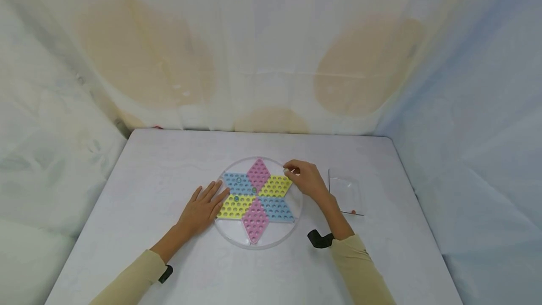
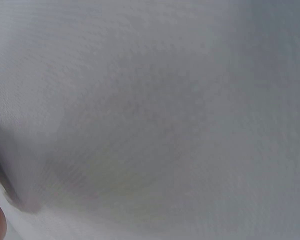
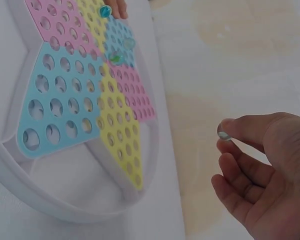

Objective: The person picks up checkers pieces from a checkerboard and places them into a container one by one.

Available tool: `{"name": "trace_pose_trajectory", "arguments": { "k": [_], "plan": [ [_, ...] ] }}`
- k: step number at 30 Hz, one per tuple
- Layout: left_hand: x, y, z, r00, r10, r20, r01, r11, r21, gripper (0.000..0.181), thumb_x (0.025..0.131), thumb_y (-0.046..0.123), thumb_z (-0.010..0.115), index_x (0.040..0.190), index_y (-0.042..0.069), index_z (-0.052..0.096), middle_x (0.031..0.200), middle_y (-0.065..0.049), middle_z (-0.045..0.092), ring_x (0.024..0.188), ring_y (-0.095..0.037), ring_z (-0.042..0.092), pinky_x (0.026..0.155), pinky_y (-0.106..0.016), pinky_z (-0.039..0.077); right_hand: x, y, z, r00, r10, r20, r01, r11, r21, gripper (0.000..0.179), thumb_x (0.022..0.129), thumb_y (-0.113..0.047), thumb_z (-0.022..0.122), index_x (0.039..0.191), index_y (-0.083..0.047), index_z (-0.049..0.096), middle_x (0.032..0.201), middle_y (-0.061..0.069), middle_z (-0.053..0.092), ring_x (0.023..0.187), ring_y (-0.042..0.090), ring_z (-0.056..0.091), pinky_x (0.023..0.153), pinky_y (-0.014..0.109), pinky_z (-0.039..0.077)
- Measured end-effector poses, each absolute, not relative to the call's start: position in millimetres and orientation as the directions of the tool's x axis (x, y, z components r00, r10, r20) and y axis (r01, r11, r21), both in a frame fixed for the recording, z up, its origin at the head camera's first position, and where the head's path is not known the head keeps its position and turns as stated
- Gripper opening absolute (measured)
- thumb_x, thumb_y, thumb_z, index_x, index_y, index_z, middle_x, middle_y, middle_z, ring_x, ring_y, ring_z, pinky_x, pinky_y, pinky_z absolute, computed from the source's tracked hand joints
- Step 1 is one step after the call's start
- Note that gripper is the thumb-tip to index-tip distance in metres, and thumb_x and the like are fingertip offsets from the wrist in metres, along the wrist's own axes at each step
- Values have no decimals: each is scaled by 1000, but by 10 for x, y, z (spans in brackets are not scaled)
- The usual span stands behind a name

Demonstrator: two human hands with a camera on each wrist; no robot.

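At the left of the white surface [image 1: 106, 248] we have a tan sleeve [image 1: 131, 276] with a black device [image 1: 166, 274] at its cuff. Beyond it our left hand [image 1: 204, 207] lies palm down at the left edge of the round board [image 1: 256, 222], its grip spread, the fingers reaching over the rim. We see the board flat near the middle of the surface, its six panels in pink, blue and yellow, full of round holes. On it we find three marbles: a blue marble [image 1: 236, 198] on the left yellow panel, a clear marble [image 1: 239, 180] on the left blue panel and a green marble [image 3: 116, 58] close to the centre. By the board's far right rim, raised off it, our right hand [image 1: 306, 180] holds a see-through glass ball [image 3: 223, 131]; its grip pinches the ball between thumb and forefinger. Farther right we see a second black device [image 1: 320, 239] at the other wrist, then a clear square tray [image 1: 345, 194] with dark lines along two edges and a red bead [image 1: 353, 212] at its near edge; whether the bead sits inside we cannot tell
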State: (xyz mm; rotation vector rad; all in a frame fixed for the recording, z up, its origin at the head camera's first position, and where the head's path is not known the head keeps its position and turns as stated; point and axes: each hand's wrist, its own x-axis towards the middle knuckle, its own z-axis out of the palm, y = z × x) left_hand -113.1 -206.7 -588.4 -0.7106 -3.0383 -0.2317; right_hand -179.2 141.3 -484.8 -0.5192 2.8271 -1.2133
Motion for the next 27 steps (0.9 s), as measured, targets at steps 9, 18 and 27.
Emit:
{"name": "trace_pose_trajectory", "arguments": {
  "k": [9, 18, 27],
  "plan": [
    [-1132, -2069, -5891, -897, 440, 50, 443, 886, 141, 54, 106, 37, 42, 157, 22, 36, 165, -7, 20, 151, -28, 14, 120, -53, 9, -1762, 1668, -4822, -951, -272, 145, -294, 657, -694, 20, 93, -8, 71, 111, -1, 72, 105, 11, 72, 95, 27, 66, 85, 44, 55],
    [-1120, -2046, -5866, -900, 435, 36, 435, 887, 152, 54, 106, 37, 42, 157, 21, 36, 165, -7, 19, 151, -27, 13, 120, -53, 8, -1716, 1942, -4794, -966, -233, 114, -247, 689, -681, 21, 94, -10, 69, 114, -2, 72, 107, 11, 71, 98, 29, 65, 87, 47, 55],
    [-1119, -2039, -5882, -894, 443, 64, 448, 884, 136, 53, 106, 37, 42, 157, 22, 36, 164, -7, 21, 151, -27, 15, 119, -53, 11, -1634, 2271, -4855, -972, -204, 114, -226, 706, -671, 22, 94, -8, 69, 114, 0, 71, 104, 13, 70, 98, 32, 64, 85, 50, 54]
  ]
}}
